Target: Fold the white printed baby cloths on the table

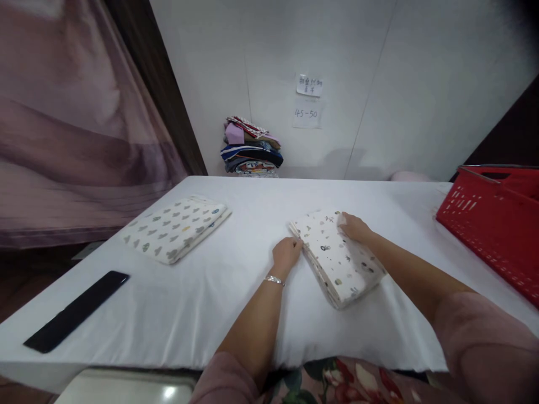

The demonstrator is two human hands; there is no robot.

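A folded white cloth (332,255) with small printed figures lies on the white-covered table in front of me, its layered edge facing left. My left hand (287,253), a silver bracelet at the wrist, is closed on that edge near the far left corner. My right hand (355,228) grips the far right side of the same cloth, thumb and fingers drawn together at its edge. Farther left lies a second folded cloth (177,227), white with grey cloud-like prints, touched by neither hand.
A flat black strip (78,311) lies at the table's left front. A red plastic basket (497,219) stands at the right edge. Behind the table a stack of folded fabrics (251,147) rises against the wall, left of two paper signs (309,101). A pink curtain (76,123) hangs at left.
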